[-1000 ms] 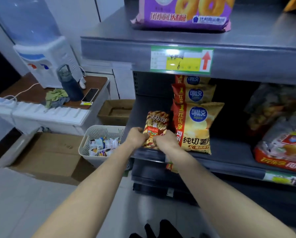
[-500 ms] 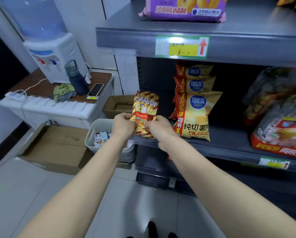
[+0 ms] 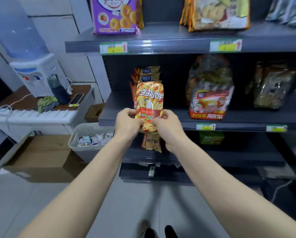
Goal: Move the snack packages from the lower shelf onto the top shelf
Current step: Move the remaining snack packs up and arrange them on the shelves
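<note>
A yellow and red striped snack bag (image 3: 149, 102) stands upright in the air in front of the lower shelf (image 3: 238, 125). My left hand (image 3: 128, 122) grips its lower left corner and my right hand (image 3: 168, 125) grips its lower right corner. Behind it a row of yellow and red chip bags (image 3: 148, 73) stands on the lower shelf. The top shelf (image 3: 178, 43) runs across above, with a purple ring-snack bag (image 3: 115, 16) at its left.
Clear-wrapped cake packs (image 3: 210, 93) and dark noodle packs (image 3: 272, 86) fill the lower shelf's right. Orange-edged bags (image 3: 216, 12) stand on the top shelf. Below hang another chip bag (image 3: 151, 143) and a green box (image 3: 211, 137). A white basket (image 3: 90, 138), cardboard box (image 3: 40, 153) and water dispenser (image 3: 35, 73) stand at left.
Both hands have lifted the striped bag off the lower shelf and drawn it up and toward me. The camera has tilted up, showing more of the top shelf.
</note>
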